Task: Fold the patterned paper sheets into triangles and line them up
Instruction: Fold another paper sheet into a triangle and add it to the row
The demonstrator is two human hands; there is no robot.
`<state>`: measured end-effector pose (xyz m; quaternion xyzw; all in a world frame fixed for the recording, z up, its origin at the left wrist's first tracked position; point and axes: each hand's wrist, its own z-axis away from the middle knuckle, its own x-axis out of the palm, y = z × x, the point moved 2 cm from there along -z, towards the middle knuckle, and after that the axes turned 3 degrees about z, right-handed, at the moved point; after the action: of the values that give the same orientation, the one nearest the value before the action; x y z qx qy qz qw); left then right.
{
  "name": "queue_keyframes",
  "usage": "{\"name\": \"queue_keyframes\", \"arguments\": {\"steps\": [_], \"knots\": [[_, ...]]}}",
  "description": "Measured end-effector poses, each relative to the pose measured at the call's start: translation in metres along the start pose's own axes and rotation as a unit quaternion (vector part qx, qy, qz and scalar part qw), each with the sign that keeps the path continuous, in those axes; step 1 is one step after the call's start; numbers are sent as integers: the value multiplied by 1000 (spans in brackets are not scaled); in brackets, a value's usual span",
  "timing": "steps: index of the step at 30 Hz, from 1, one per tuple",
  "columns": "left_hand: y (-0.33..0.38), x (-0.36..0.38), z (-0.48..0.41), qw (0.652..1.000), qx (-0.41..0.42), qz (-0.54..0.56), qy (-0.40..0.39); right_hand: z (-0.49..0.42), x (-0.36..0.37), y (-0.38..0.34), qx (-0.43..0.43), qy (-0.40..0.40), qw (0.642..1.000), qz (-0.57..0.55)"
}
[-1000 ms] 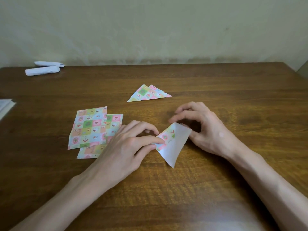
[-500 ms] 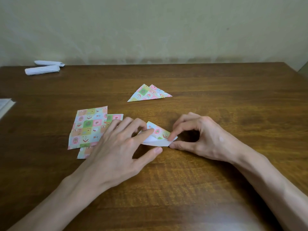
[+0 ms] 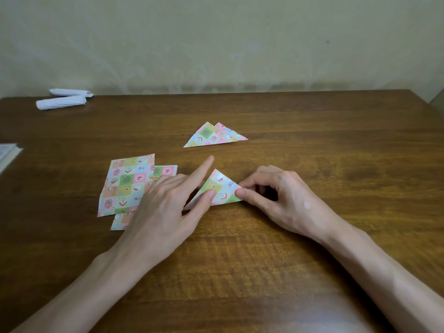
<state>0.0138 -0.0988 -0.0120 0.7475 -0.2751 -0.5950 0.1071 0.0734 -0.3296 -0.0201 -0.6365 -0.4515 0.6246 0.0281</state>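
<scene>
A patterned sheet folded into a triangle [image 3: 222,188] lies flat on the wooden table [image 3: 312,145] at the centre. My left hand [image 3: 165,205] rests over its left part, thumb pressing the lower left edge and index finger stretched out along the left side. My right hand [image 3: 281,198] pinches the triangle's right corner between thumb and index finger. Two finished folded triangles [image 3: 215,135] overlap each other farther back. To the left lies a small stack of flat unfolded patterned sheets [image 3: 127,186], partly covered by my left hand.
Two white rolled objects [image 3: 62,98] lie at the table's far left corner by the wall. A pale book or pad edge [image 3: 7,152] shows at the left border. The table's right edge runs near the frame's upper right.
The sheet, held half open with its white side up a second ago, has been folded over and now lies flat as a patterned triangle. My left index finger has stretched out along its edge.
</scene>
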Motion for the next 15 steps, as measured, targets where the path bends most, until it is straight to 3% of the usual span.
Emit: {"name": "queue_keyframes", "arguments": {"steps": [15], "knots": [[-1,8,-3,999,37,-14,19,2,9,-6,16,36,999,21]]}}
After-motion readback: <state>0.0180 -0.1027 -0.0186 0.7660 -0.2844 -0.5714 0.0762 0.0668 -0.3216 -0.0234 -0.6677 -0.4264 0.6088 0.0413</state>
